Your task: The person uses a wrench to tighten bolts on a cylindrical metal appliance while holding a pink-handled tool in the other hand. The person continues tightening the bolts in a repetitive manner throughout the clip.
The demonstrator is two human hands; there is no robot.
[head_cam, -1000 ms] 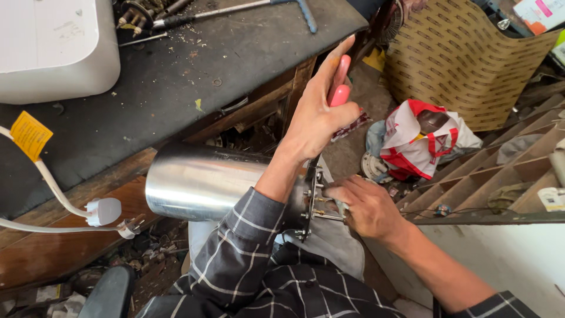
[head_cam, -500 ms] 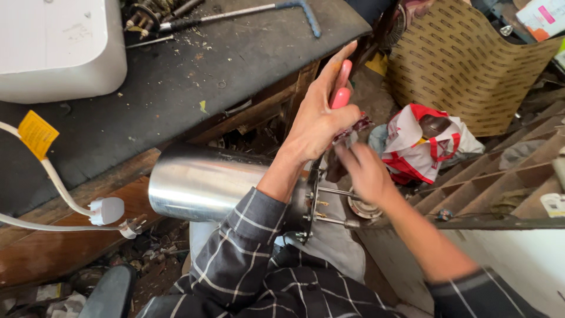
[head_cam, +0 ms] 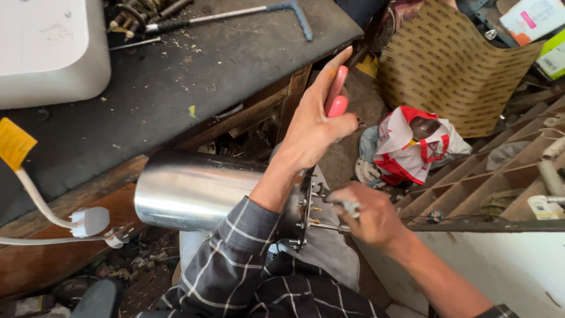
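A shiny steel cylinder (head_cam: 188, 191) lies on its side across my lap, its dark end plate (head_cam: 303, 206) with bolts and pins facing right. My left hand (head_cam: 315, 132), in a plaid sleeve, is raised above the plate and grips a red-handled tool (head_cam: 336, 97), index finger stretched along it. My right hand (head_cam: 371, 219) sits right at the end plate with its fingers pinched on a small grey metal part (head_cam: 351, 207), touching a thin rod that sticks out of the plate. The tool's jaws are hidden behind my left hand.
A dark workbench (head_cam: 176, 88) runs along the left, bearing a white box-shaped appliance (head_cam: 47, 50) and a long rod tool with a blue end (head_cam: 247, 13). A white plug (head_cam: 88, 222) hangs at its edge. A red-and-white bag (head_cam: 412, 144), patterned cardboard (head_cam: 453, 70) and wooden compartments (head_cam: 500, 176) lie on the right.
My right hand went up to my left hand and the tool, then came back down to the end plate, now pinching a small part. The left hand and cylinder barely moved.
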